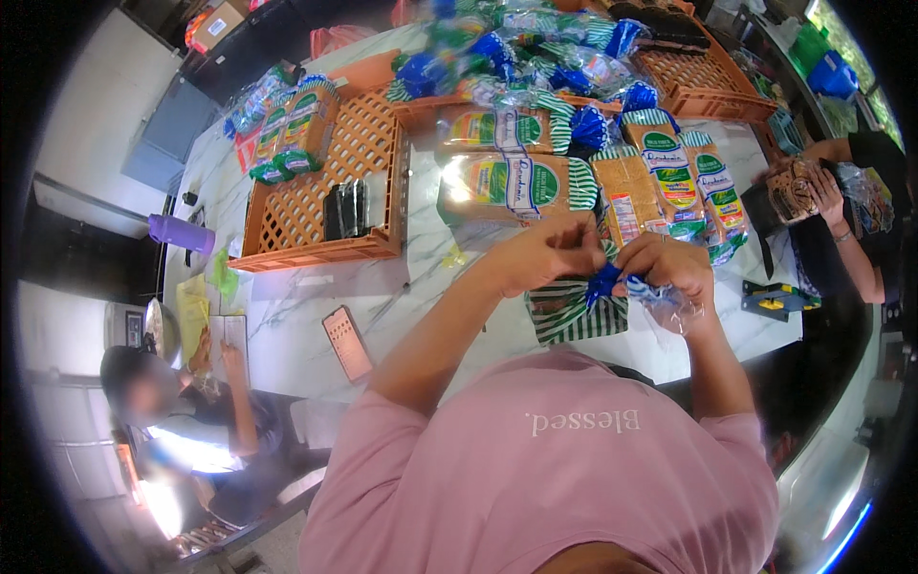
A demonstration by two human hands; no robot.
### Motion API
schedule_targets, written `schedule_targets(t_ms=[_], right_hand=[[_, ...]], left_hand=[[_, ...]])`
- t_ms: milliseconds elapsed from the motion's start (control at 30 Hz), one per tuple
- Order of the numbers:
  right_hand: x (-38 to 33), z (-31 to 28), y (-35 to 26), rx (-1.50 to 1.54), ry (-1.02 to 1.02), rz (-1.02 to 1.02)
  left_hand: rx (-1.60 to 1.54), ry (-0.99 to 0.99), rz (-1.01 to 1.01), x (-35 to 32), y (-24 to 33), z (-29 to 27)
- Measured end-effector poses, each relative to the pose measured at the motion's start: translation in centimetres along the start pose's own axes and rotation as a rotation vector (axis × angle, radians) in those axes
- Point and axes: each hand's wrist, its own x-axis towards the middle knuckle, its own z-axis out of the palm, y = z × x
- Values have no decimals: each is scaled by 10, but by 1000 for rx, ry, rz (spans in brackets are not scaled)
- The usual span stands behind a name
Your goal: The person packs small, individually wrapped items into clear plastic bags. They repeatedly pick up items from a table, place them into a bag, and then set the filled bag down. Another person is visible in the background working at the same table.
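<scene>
Between my hands is a bread bag (579, 320) with green and white stripes and a blue gathered neck. My left hand (547, 256) is closed, thumb and fingers pinched together at the bag's neck; any small thing between the fingertips is too small to make out. My right hand (674, 268) grips the twisted neck, and loose clear plastic sticks out below its fingers. Just beyond lie bagged sliced loaves: two stacked on the left (507, 182), and several on the right, among them a loaf (626, 206) close to my fingers.
An orange crate (320, 251) holds a dark packet (346, 209). Bagged loaves (292, 129) stand beside it. More bags (535, 48) pile up at the back. A phone (346, 342) lies left. One person writes on paper (228, 344); another person's hand (827, 194) holds a dark loaf.
</scene>
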Motion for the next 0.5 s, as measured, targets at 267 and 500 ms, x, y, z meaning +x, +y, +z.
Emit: schedule_targets(t_ms=[267, 500], right_hand=[[4, 1, -3, -124, -83, -21], [-4, 2, -12, -123, 122, -6]], left_hand=[[408, 232, 210, -3, -1, 4], [859, 839, 198, -32, -51, -64]])
